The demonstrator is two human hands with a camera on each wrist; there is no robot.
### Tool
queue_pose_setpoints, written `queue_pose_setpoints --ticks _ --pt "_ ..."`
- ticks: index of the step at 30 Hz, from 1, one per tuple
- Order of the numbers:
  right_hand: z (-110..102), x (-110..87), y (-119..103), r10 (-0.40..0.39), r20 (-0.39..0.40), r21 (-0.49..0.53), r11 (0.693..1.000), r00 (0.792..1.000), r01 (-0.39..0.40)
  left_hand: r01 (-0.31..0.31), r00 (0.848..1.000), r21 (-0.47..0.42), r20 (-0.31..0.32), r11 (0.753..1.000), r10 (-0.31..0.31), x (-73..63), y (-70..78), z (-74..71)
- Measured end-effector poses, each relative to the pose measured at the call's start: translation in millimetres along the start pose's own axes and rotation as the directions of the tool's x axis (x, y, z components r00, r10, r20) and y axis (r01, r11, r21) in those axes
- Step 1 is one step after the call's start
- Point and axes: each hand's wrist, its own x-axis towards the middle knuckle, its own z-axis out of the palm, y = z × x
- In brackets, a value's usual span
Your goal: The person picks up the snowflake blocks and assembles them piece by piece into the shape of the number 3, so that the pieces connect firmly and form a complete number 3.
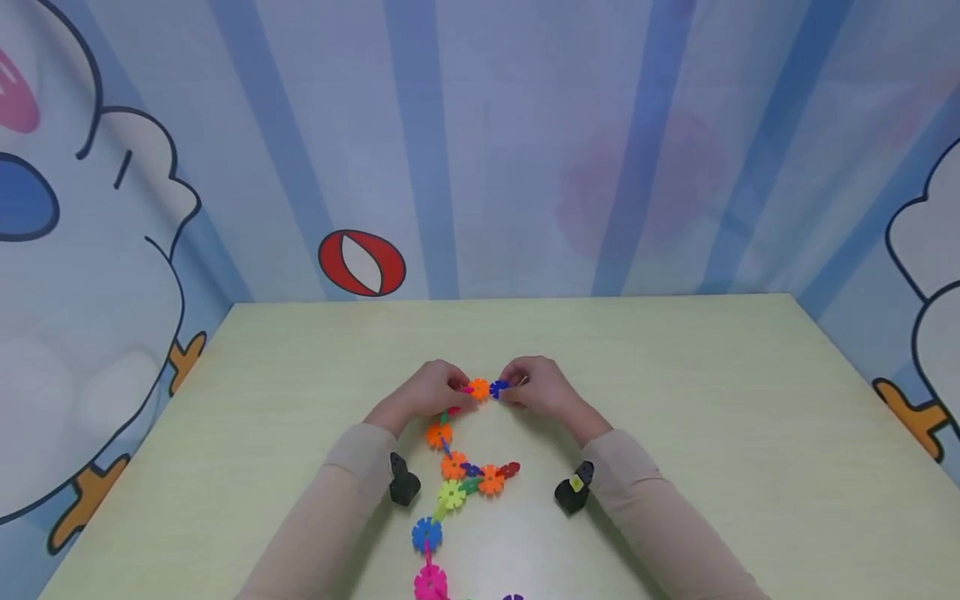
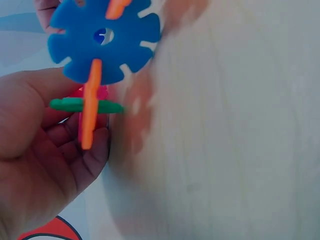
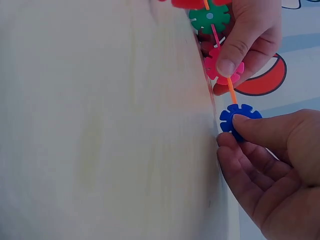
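My left hand point(image 1: 433, 388) pinches a pink snowflake disc point(image 3: 211, 65) between thumb and fingers. An orange disc point(image 1: 478, 389), edge-on in the right wrist view, joins it to a dark blue disc point(image 3: 226, 120). Thumb and fingertips of my right hand point(image 1: 546, 388) pinch that blue disc. From the left hand a chain of interlocked notched discs winds toward me. It includes a green disc point(image 3: 200, 19), an orange disc point(image 1: 438, 436), a yellow-green disc point(image 1: 452, 496), a blue disc point(image 1: 427, 534) and a larger pink disc point(image 1: 431, 582).
A short branch ending in a red disc point(image 1: 509, 471) sticks out rightward from the chain. A purple piece point(image 1: 513, 597) shows at the bottom edge. Black wrist cameras sit at the left point(image 1: 404, 482) and right cuffs. Behind the pale table point(image 1: 712, 375) hangs a printed backdrop point(image 1: 510, 167).
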Motion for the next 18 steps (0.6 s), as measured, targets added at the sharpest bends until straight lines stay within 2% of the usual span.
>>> queue_pose_setpoints --ticks 10,14,18 --pt "3.0 1.5 1.1 -0.042 -0.003 -0.061 0.997 0.999 0.041 -0.022 1.000 -0.012 -0.012 1.000 0.022 -1.0 1.3 4.5" --pt "4.1 1.5 0.3 -0.043 -0.005 -0.067 0.997 0.999 0.042 -0.018 1.000 -0.022 -0.012 1.000 0.018 -1.4 2.2 4.5" --pt "4.1 1.0 -0.6 -0.063 -0.002 -0.064 0.996 0.998 0.063 -0.042 0.999 -0.027 -0.010 0.999 0.042 -1.1 1.8 4.7"
